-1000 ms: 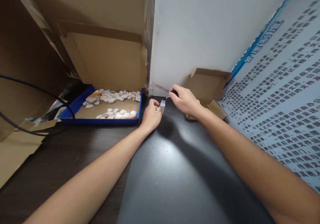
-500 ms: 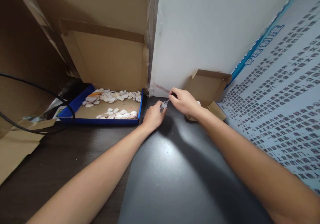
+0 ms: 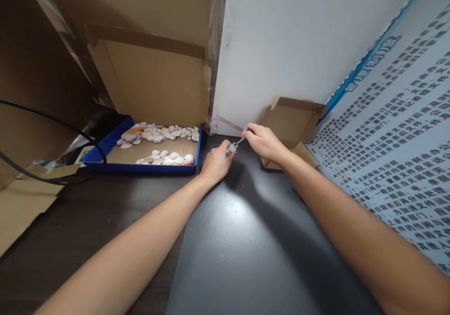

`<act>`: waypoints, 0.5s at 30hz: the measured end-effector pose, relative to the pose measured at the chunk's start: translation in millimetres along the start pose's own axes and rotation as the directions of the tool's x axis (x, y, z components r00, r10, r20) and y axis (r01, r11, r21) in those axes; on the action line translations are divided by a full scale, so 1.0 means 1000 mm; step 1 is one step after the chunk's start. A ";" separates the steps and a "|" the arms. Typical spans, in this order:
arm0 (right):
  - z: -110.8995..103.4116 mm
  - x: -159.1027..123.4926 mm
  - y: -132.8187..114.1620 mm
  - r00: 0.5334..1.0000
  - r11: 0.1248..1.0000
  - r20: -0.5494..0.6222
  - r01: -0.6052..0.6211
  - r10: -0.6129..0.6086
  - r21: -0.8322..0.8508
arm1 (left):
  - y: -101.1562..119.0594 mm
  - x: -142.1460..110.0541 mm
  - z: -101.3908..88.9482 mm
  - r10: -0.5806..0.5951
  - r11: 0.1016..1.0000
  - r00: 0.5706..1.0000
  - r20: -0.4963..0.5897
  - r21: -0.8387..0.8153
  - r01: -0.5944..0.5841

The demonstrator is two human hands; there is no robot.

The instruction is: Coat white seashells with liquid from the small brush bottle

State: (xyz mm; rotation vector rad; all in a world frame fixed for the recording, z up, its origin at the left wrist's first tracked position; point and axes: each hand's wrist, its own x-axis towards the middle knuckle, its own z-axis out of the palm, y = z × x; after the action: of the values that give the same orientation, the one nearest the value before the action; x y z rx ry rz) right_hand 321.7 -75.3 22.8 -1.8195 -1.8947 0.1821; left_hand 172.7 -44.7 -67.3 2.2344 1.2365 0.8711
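My left hand [image 3: 216, 162] is closed around a small clear bottle [image 3: 231, 149] above the dark mat. In my right hand [image 3: 263, 142] is a thin-stemmed applicator [image 3: 240, 141] with a dark cap, mostly covered by the fingers. Its stem slants down to the bottle's mouth; whether the tip is inside is too small to tell. To the left of my left hand, a blue-edged cardboard box [image 3: 165, 168] holds several pale seashells [image 3: 168, 133] in two groups. Behind my right hand stands a small open cardboard box [image 3: 291, 123], its inside partly hidden.
A black cable [image 3: 75, 132] loops in front of the blue-edged box's left end. Cardboard sheets [image 3: 28, 202] lie at the far left. A white wall [image 3: 281, 38] rises behind, and a printed poster [image 3: 393, 155] stands along the right. The dark mat [image 3: 225, 258] covers the near surface.
The right hand has moved slightly right, away from the bottle, and more of the applicator's stem shows. The left hand stays nearly where it was, still holding the bottle.
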 end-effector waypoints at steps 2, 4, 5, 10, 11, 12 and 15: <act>-0.001 0.000 0.001 1.000 1.000 -0.001 0.002 -0.002 -0.008 | 0.000 0.000 0.000 -0.001 1.000 1.000 0.000 0.001 0.001; -0.002 0.000 0.002 1.000 1.000 -0.004 0.011 -0.011 -0.027 | 0.000 0.000 0.000 -0.001 1.000 1.000 0.001 0.001 0.001; -0.002 0.000 0.002 1.000 0.999 -0.004 0.023 -0.023 -0.047 | 0.000 0.000 0.000 -0.001 1.000 1.000 0.001 0.001 0.001; 0.000 0.000 0.001 0.997 0.988 0.023 0.075 -0.072 -0.136 | -0.001 0.000 0.000 -0.003 1.000 1.000 -0.005 0.003 0.003; 0.000 0.000 0.001 0.998 0.990 0.031 0.064 -0.061 -0.126 | -0.001 0.000 0.000 -0.002 1.000 1.000 -0.005 0.002 0.002; 0.001 0.000 0.000 0.998 0.993 0.039 0.050 -0.046 -0.110 | -0.001 0.000 0.000 -0.001 1.000 1.000 -0.004 0.002 0.001; 0.002 0.001 0.000 0.999 0.998 0.051 0.007 -0.004 -0.066 | 0.000 -0.001 -0.001 -0.004 1.000 1.000 0.000 0.002 0.004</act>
State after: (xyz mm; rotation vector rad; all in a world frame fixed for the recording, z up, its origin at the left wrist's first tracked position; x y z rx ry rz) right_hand 320.9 -73.4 21.3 -1.8690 -1.9619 0.1670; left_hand 172.0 -45.4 -66.9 2.2329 1.2423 0.8685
